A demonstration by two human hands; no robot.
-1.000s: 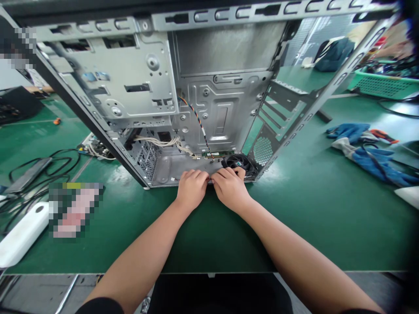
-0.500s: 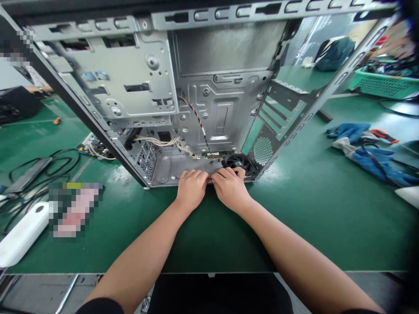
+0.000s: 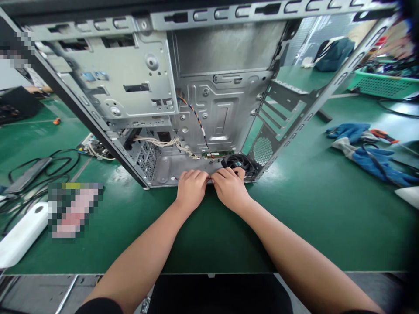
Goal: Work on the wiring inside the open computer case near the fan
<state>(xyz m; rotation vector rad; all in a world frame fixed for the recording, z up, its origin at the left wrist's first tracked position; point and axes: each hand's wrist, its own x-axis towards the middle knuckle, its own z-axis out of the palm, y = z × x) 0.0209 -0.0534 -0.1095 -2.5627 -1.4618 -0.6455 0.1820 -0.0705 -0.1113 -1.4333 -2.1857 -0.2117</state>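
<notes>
An open computer case stands on the bench in front of me. At its lower front edge my left hand and my right hand meet, fingers pinched together. A short bit of thin dark cable shows between the fingertips; a small white plug sticks out left of my left hand. Just behind my right hand a black cooling fan lies on the case floor, beside a green memory module. A twisted multicoloured cable hangs down near it, and a bundle of white wires lies to the left.
Blue work gloves and an orange-handled tool lie at right, with a green basket behind. A white power strip, black cables and a dark adapter lie at left. The green bench ends near my body.
</notes>
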